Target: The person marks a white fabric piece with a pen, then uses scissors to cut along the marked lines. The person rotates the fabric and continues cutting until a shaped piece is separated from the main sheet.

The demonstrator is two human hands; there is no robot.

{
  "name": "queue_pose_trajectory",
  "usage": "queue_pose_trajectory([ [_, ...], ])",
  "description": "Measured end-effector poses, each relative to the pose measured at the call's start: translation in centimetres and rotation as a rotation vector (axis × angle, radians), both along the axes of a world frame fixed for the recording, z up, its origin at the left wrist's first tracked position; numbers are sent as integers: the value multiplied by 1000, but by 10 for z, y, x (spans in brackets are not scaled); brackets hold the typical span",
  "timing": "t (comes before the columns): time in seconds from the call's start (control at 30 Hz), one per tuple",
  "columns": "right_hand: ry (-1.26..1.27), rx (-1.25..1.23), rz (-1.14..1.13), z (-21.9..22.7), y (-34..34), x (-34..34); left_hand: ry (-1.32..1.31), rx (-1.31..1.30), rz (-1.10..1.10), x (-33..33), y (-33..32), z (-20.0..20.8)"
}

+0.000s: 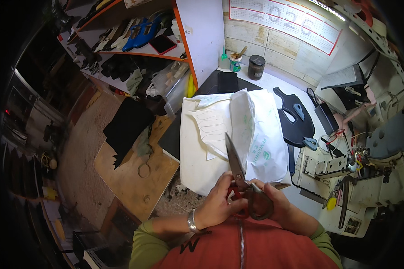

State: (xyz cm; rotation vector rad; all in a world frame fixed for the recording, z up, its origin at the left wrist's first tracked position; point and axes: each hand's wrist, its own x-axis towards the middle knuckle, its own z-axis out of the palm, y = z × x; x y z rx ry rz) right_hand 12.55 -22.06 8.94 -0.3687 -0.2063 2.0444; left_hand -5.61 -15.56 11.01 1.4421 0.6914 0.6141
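Observation:
A pair of large scissors (pixel 234 162) is held in front of my chest, blades closed and pointing away over the work sheets. My left hand (pixel 217 204) grips it at the handles, where a red part shows. Wrapped round the dark handle loop, my right hand (pixel 276 199) holds the other side. Beyond the scissors lies a cream sheet (pixel 199 168). On it rests a smaller cut piece (pixel 208 125) with long finger-like outlines drawn on it. A white printed wrapper (pixel 269 139) lies to its right, one edge folded up.
Black cut-out pieces (pixel 296 127) and a sewing machine (pixel 363 175) are on the right. Small jars (pixel 256 67) stand along the wall. At left are a shoe shelf (pixel 177 49), a wooden board (pixel 121 166) and black material (pixel 130 121).

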Motion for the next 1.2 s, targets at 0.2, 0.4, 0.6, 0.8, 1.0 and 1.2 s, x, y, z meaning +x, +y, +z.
queue_pose_trajectory([
  [0.2,-43,-57,-63,5,2,-7,-234,-116,169,16,4,-21],
  [0.4,-483,167,-128,19,-7,-1,-107,247,359,6,49,-8],
  [0.6,-1822,111,-735,-42,-22,53,174,220,745,-35,165,-82],
  [0.8,-1543,-172,-746,-83,-34,89,198,-11,718,-42,202,-117],
  [1.0,-1195,-107,-697,-69,-11,84,-69,-380,597,-41,185,-88],
  [1.2,-1371,132,-678,2,28,123,-369,-207,860,-28,81,-67],
])
